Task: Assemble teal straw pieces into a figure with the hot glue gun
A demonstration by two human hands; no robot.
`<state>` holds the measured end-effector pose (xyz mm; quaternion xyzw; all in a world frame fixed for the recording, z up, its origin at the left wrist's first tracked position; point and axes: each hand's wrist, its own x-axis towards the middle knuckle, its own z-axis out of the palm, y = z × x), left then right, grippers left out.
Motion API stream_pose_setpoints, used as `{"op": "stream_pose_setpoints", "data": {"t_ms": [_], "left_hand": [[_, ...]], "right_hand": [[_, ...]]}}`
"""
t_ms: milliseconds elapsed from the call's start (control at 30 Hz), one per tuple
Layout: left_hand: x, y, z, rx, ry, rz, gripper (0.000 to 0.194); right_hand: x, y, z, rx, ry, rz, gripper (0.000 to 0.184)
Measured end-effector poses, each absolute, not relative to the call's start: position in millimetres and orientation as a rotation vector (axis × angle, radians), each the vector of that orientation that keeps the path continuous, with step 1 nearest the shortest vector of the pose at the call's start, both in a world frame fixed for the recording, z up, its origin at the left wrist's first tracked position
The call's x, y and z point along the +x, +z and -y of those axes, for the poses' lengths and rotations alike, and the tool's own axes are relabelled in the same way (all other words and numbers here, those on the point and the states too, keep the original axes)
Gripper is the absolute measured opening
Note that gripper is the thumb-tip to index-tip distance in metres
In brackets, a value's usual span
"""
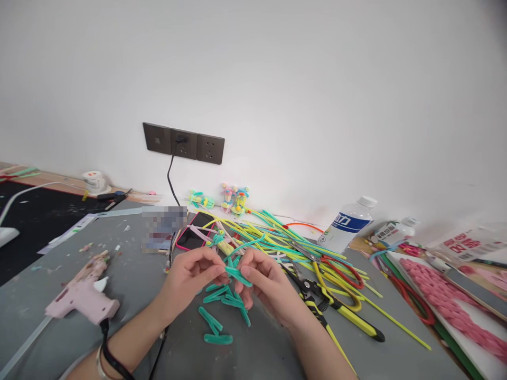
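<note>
"At the lower centre of the head view, what do the two hands have between them?"

"One green strip (238, 276), short and fuzzy. The left hand (196, 277) pinches its left end between thumb and fingers, and the right hand (269, 279) has its thumb pressed on the other end, with the fingers curled behind. Both are closed on it, just above the table (257, 359)."

"And below them?"

"More short green pieces (217, 339) like it lie scattered on the grey top, some crossing one another, the lowest well apart from the hands."

"What sits to the right of the right hand?"

"Black-and-yellow cutters (312, 289), near the wrist, and beyond them scissors (315, 258) with red handles. Long yellow and green pipe cleaners (277, 232) fan out around these. A bottle (344, 227) with a white cap and blue label stands further up, right of centre."

"What about the left side?"

"A pale pink glue gun (81, 303) lies at the lower left, its nozzle end stained. Above the left hand, nearer the centre, a pink-edged phone (188, 240) rests partly under pipe cleaners. Small fuzzy figures (235, 200) are by the wall, below a dark socket panel (184, 143)."
</note>
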<state>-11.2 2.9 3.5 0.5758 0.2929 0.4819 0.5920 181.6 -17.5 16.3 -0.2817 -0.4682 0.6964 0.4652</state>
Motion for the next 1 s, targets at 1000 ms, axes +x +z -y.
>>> {"op": "stream_pose_setpoints", "data": {"t_ms": [1000], "left_hand": [[-11.4, 2.2, -6.0, 1.611, 1.288, -0.543, 0.005]], "right_hand": [[180.4, 13.7, 17.7, -0.836, 1.515, 1.289, 0.025]]}}
